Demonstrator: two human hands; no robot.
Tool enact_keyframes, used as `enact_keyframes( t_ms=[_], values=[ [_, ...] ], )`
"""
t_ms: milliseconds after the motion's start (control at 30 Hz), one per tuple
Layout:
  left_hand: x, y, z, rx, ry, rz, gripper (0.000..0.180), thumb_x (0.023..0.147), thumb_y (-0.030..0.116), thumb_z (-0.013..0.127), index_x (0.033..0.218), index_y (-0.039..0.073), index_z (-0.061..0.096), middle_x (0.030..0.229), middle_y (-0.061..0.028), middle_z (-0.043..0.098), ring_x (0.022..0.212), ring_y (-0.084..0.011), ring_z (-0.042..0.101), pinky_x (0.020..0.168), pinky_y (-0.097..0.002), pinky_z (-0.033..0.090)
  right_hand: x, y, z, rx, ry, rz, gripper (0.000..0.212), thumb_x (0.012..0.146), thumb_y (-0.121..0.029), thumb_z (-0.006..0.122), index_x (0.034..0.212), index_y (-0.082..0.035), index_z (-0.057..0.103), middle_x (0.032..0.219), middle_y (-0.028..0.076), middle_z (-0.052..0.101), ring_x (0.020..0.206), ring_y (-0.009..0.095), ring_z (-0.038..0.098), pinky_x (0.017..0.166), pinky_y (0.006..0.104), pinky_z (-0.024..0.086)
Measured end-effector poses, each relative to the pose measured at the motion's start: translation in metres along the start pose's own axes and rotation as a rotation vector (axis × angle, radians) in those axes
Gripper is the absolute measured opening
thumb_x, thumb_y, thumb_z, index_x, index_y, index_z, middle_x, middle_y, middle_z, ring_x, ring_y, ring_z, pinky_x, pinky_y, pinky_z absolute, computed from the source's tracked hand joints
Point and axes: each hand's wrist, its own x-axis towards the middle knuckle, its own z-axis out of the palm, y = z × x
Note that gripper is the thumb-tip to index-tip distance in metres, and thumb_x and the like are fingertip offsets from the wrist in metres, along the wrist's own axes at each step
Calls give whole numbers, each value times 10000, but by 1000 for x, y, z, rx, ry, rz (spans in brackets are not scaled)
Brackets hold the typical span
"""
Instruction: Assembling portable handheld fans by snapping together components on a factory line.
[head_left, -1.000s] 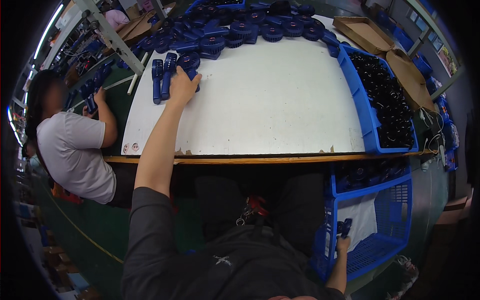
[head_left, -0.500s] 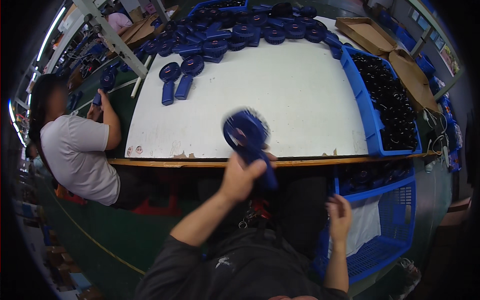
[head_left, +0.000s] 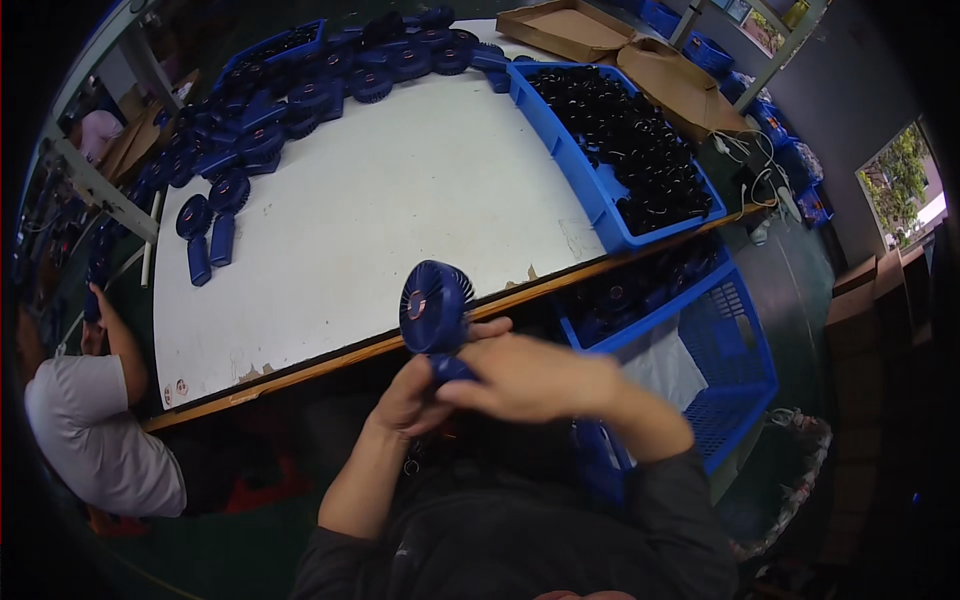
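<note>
A dark blue handheld fan point(head_left: 432, 306) is upright just past the table's near edge, its round bladed head facing left. My left hand point(head_left: 405, 402) is closed around the lower part of its handle. Across from it, my right hand point(head_left: 525, 376) closes on the same handle from the right, thumb and fingers against it; part of the handle is hidden between the two hands. Two more handheld fans point(head_left: 212, 225) lie side by side on the white tabletop point(head_left: 400, 190), and a large pile of handheld fans point(head_left: 310, 95) covers its far and left edges.
A blue crate point(head_left: 577, 195) full of small black parts stands at the table's right end, beside open cardboard boxes point(head_left: 570, 28). Below it are a blue basket point(head_left: 735, 380) and more fans. A co-worker point(head_left: 100, 430) in a light shirt sits at the left.
My right hand has come up from beside the basket onto the fan's handle. The fan has turned more upright in my left hand. The view has swung to the right.
</note>
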Motion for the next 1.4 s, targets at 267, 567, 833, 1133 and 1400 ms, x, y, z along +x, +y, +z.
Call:
enact_keyframes(
  t_ms=[267,567,833,1133,1400],
  values=[
    [-8,5,1,-47,122,18,478,819,-46,711,1261,6,536,1033,-136,640,1043,-271,641,974,-512,530,1,206,-187,-429,793,349,306,868,-74,617,1157,9,671,1079,187,702,987,312,674,899,371,524],
    [-25,17,-12,61,45,59,361,775,-69,717,1115,3,621,1011,-127,607,1025,-276,625,906,-531,571,1,236,-197,-326,960,400,439,783,26,632,1221,-1,630,931,183,698,869,296,696,796,374,558],
    [1,12,-7,43,289,69,307,855,-14,701,1138,9,584,1241,-172,590,1008,-247,663,812,-422,620,12,42,2,898,597,-229,434,891,81,612,1311,24,520,1081,102,631,919,147,650,809,286,550],
    [-15,12,-5,187,509,84,347,885,12,701,1192,1,540,968,-82,597,854,-188,662,598,-310,605,9,27,40,74,759,-264,418,808,54,728,1209,-16,635,1070,146,661,925,268,676,781,314,543],
    [-22,14,1,222,366,-137,341,881,54,723,1172,9,551,946,-85,619,820,-152,663,512,-266,590,18,23,19,55,607,-365,287,841,-54,723,1113,-14,641,927,131,643,760,274,668,658,347,547]
  ],
)
